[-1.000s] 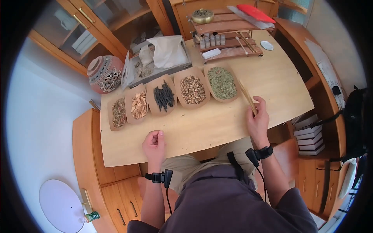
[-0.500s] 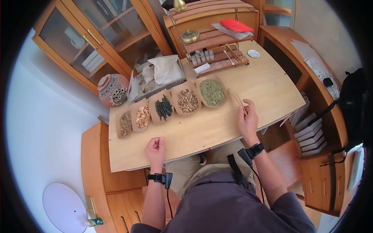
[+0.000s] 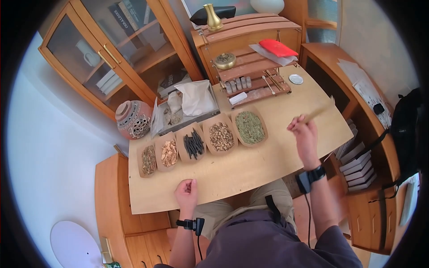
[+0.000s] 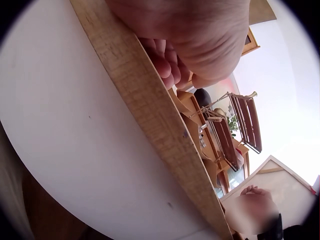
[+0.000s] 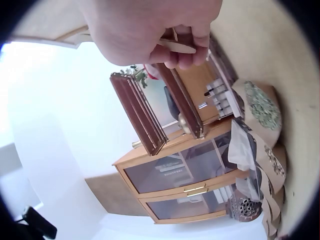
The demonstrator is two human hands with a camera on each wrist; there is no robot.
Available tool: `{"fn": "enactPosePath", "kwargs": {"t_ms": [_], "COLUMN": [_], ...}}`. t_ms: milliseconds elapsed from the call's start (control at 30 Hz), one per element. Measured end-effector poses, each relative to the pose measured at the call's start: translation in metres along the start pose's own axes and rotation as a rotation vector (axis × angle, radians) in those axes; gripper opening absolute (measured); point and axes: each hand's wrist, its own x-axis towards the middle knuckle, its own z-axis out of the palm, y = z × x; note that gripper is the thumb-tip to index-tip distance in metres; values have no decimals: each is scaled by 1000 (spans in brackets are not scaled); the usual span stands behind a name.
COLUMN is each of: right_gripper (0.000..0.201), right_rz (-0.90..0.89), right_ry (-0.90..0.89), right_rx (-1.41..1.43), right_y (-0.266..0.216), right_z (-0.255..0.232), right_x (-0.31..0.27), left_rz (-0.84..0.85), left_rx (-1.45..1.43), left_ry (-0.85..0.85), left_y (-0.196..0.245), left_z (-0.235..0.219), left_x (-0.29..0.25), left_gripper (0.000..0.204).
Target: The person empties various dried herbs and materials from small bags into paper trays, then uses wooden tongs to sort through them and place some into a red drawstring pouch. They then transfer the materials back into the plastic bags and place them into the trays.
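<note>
Held in my right hand, above the table's right side, is a slim pale wooden tool, blurred and tilted up to the right. The right wrist view shows its end between the fingers and thumb. My left hand rests at the table's front edge with loosely curled fingers and nothing visible in it. Five paper trays form a slanting row: green dried leaves, brown pieces, black sticks, pale chips and brownish bits. Neither hand touches them.
Behind the trays lies a grey box with white bags. A wooden rack holds small bottles, a brass burner and a red packet. A small white dish sits right of it, a patterned pot far left.
My right hand has moved right and turned; the wooden tool, earlier pointing up-left near the green leaves, now points up-right. The head view has shifted, while my left hand stays at the table's edge.
</note>
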Motion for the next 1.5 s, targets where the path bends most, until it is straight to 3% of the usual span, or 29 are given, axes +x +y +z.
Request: {"fn": "enactPosePath", "kwargs": {"t_ms": [33,100,167,233,333,533,633,733,833,967,1100,1333,1400,1433,1500], "right_gripper": [20,17,24,33,38,27,25,26,23,17,17,14,9,7,9], "right_rz": [-46,-278,-379,-491,-856,-587,-600,-613,-767,-1194,-1348,-1057,-877,-673,-435], "right_ry": [-2,-27,-17,-39,-211,-268,-284,-148,124,123,167,127,40,18,-99], "right_rx": [-61,-470,-780,-1268,-1568,-1877,-1943,-1847,-1856,-1600,-1416,-991,-867,-817,-676], "right_y": [-9,-18,-55,-87,-84,-87,-80,-82,-85,-101,-126,-129,-101,-92,-66], "right_z": [2,-6,38,72,72,86,82,83,80,79,94,112,103,107,118], "right_x": [21,74,106,129,195,240,251,247,251,236,195,84,50,25,-12], "left_rz": [3,-10,-15,-12,8,-7,-10,34,42,22,27,-154,-158,-164,-89], "left_rx": [10,-20,-33,-36,-8,-25,5,-7,19,22,29,-124,-173,-198,-93], "left_ry": [1,3,4,-2,1,39,33,15,9,5,-7,-49,-127,-165,-341], "left_y": [2,5,8,9,6,6,3,-3,-2,1,-1,16,36,49,76], "left_z": [0,2,0,1,0,3,2,1,0,0,-1,-2,2,4,5], "left_x": [-1,-1,-2,-2,-2,-3,-2,-1,-1,-1,-1,0,-1,-1,3], "left_gripper": [15,15,14,14,14,14,14,12,13,13,13,8,19,25,52]}}
